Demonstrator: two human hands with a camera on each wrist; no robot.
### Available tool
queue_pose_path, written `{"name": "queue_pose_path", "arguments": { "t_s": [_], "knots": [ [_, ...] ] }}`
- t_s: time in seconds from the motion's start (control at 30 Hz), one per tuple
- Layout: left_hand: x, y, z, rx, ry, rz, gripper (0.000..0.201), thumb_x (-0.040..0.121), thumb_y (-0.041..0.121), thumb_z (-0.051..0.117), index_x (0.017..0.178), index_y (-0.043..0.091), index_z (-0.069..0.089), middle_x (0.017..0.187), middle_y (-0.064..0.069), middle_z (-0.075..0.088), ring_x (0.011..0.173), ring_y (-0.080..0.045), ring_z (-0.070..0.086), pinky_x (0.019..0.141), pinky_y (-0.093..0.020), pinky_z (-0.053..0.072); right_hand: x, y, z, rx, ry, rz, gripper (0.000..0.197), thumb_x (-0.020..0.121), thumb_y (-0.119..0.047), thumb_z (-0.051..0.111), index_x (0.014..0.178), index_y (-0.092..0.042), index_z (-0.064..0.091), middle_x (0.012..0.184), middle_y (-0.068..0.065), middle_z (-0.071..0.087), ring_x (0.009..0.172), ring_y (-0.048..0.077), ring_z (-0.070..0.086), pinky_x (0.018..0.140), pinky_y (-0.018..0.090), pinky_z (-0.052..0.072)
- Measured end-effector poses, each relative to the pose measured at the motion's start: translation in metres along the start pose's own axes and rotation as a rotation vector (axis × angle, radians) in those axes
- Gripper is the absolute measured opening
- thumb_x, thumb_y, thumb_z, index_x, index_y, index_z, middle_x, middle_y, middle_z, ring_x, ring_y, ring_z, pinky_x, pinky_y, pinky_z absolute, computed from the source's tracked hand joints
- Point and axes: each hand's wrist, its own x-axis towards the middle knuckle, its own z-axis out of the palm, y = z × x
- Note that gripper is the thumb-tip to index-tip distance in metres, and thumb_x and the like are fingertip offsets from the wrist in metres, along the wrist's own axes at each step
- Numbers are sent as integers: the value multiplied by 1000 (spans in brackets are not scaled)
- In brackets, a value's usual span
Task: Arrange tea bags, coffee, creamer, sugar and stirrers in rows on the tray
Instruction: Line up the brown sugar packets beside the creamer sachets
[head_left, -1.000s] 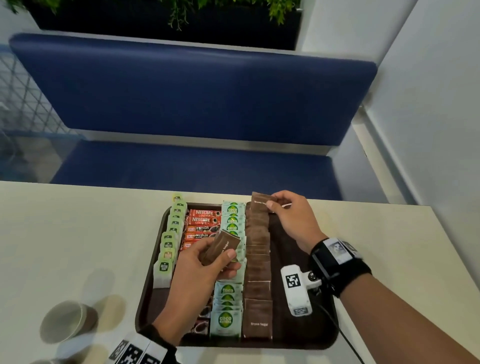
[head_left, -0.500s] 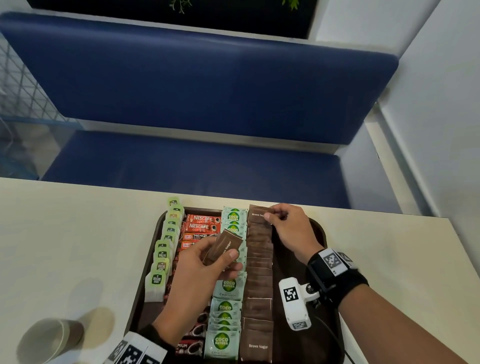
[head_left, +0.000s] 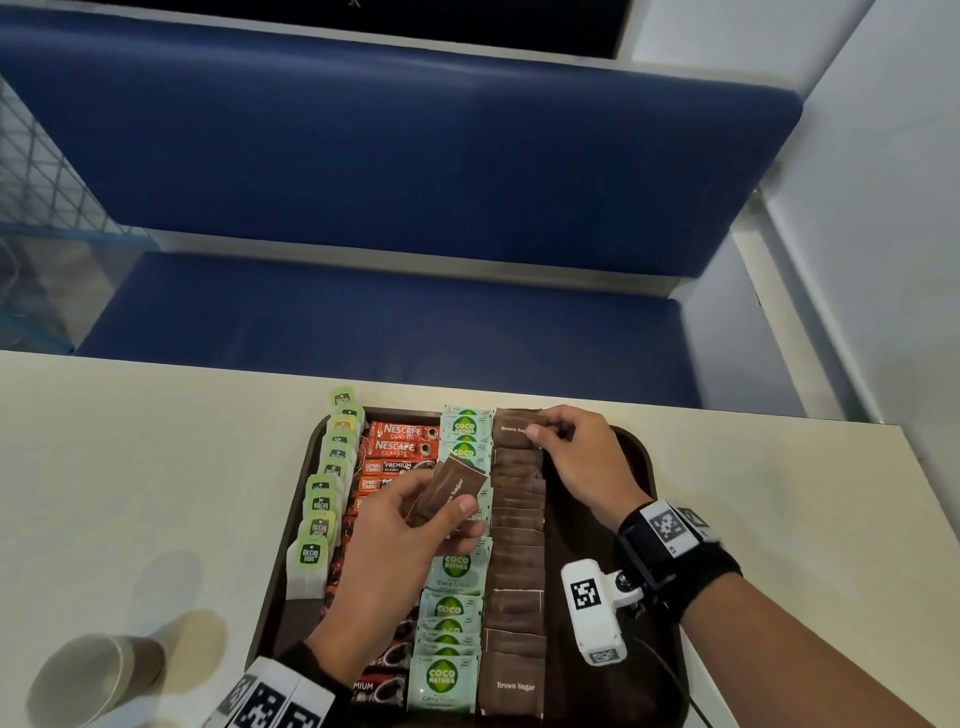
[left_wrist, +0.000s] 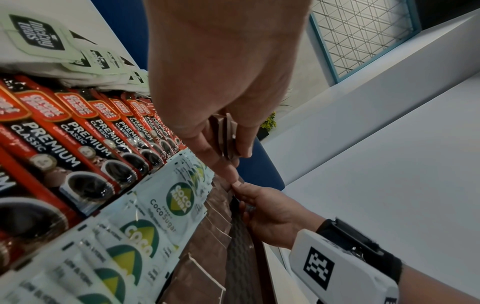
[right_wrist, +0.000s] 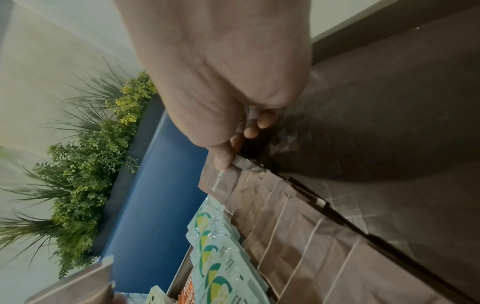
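Paper cup (head_left: 96, 680): lying on its side at the lower left of the head view, on the pale table (head_left: 130, 467), apart from the tray.
Tray (head_left: 644, 467): dark brown, sitting in the lower centre of the frame and carrying four rows that are running from the bottom edge upward.
Left hand (head_left: 410, 535): hovering over the middle of the tray, thumb and fingers pinching a small stack of brown sugar sachets (head_left: 448, 493); the left wrist view is showing several thin brown edges between thumb and fingers (left_wrist: 227, 136).
Brown sugar row (head_left: 517, 561): overlapping like shingles at the right of the filled part of the tray.
Coco sugar row (head_left: 457, 566): pale green packets lying just left of the brown row.
Coffee row (head_left: 400, 441): red sticks lying crosswise, left of the coco sugar.
Tea bag row (head_left: 324, 499): green-tagged bags lining the tray's left edge.
Right hand (head_left: 576, 457): reaching to the upper end of the brown row, thumb and curled fingers pinching the farthest sachet (head_left: 511, 427) there.
Blue bench (head_left: 395, 171): filling the upper half of the frame behind the table.
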Motion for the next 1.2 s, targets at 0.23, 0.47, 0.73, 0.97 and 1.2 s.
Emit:
{"name": "queue_pose_path", "arguments": {
  "t_s": [0.23,0.47,0.73,0.97,1.2],
  "knots": [
    [2,-2,2,9,0,-1,19,95,6,79,113,9,76,95,-15,82,85,-35,82,72,-32,68,-2,-1,3,-44,98,-40,18,95,-19,80,107,-20,67,86,-4,66,73,6,59,62,7,46],
    [7,-1,4,25,-26,5,17,95,7,80,111,7,75,92,-18,82,82,-34,81,71,-29,66,-11,-5,-1,-40,181,-43,28,94,-28,82,115,-27,63,98,-4,63,84,10,59,73,19,46],
    [16,9,25,43,-117,17,24,92,11,82,115,7,74,98,-10,83,88,-31,83,73,-35,69,-65,-43,-23,189,-287,-153,27,92,-41,79,117,-30,75,110,-14,77,105,5,72,90,20,58],
    [15,11,29,23,-230,-43,21,100,8,73,121,5,74,104,-15,82,97,-35,81,86,-48,68,-74,-28,-28,198,-200,-156,11,98,-25,78,108,-22,79,104,-6,81,98,16,76,88,31,62],
    [13,9,22,59,-75,22,16,100,10,74,116,8,76,99,-11,83,85,-31,82,76,-34,69,-76,-17,-30,165,-206,-65,12,101,-35,72,108,-29,79,109,-11,79,103,11,74,85,29,61]
  ]
}}
